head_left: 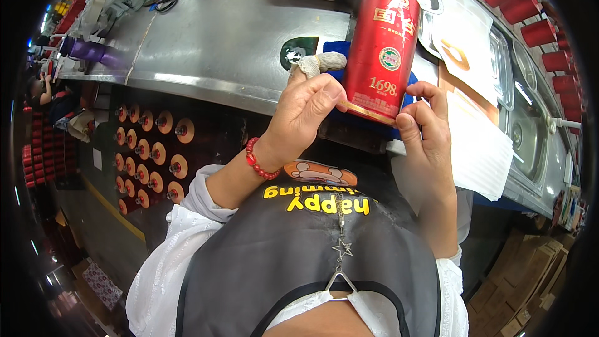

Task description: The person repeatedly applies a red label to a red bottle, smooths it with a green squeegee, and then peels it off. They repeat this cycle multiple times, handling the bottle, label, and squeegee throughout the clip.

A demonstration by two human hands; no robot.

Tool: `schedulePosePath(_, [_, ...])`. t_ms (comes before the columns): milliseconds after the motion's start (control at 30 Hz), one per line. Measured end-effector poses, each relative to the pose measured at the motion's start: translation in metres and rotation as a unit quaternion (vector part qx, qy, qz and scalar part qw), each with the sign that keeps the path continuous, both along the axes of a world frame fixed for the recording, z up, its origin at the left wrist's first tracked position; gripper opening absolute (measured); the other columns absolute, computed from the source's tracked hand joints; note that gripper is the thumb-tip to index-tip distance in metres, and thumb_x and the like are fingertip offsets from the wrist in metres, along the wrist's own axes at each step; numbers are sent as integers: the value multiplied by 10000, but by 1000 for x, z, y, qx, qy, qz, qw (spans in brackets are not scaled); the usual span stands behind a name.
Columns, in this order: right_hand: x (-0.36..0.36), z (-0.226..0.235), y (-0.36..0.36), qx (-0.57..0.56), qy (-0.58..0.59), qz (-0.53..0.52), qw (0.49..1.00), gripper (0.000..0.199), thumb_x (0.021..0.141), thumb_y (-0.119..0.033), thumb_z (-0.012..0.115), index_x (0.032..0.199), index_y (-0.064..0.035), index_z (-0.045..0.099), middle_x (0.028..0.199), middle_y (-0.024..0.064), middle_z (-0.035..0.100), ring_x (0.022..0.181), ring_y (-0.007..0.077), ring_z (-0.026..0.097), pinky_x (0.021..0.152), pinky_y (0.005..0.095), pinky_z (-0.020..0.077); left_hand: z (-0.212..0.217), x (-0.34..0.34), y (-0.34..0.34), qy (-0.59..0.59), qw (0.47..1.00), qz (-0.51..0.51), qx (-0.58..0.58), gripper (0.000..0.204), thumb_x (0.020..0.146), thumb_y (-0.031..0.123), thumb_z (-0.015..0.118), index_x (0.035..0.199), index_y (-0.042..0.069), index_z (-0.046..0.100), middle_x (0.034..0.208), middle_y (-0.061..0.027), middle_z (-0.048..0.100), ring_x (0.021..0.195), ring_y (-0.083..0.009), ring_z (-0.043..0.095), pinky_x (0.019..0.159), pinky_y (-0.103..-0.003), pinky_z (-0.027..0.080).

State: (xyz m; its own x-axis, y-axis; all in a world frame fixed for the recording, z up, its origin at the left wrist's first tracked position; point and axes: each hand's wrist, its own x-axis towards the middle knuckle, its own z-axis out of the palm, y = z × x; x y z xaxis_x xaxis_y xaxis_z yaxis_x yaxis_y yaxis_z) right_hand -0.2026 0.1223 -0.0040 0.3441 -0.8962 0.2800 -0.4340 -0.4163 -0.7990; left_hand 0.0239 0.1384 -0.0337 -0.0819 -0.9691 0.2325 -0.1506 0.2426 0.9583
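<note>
Bottle [383, 43] lies over blue cloth [334, 48] nr. bench [231, 34] edge, base toward you. Your L hand [307, 105] & R hand [429, 123] hold its base w/ fingertips only; if grip slackens, poss. drop.

The container [382, 47] is red and gold, the apron [281, 256] dark grey.

Red bottle [368, 43]: glossy, smooth. Worktop [218, 37]: smooth metal, semi-gloss. Finger sleeve [331, 60]: rough knit cloth. Right-side sheets [480, 159]: matt paper.
</note>
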Motion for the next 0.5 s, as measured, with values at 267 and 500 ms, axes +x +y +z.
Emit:
schedulePosePath(267, [-1,2,2,21,-7,4,1000,287,947,-240,695,827,-2,591,1188,187,512,1099,277,523,853,362,472,0,1,3,132,989,-16,59,583,1077,493,361,843,50,660,841,-52,641,973,-160,513,967,-331,387])
schedulePosePath(500, [-1,-1,0,-1,8,-2,1000,243,897,-174,745,811,-9,589,1186,180,502,1074,261,532,836,356,476,-9,3,2,28,999,10,32,364,984,388,620,835,59,666,890,-66,597,1004,-199,494,959,-348,390])
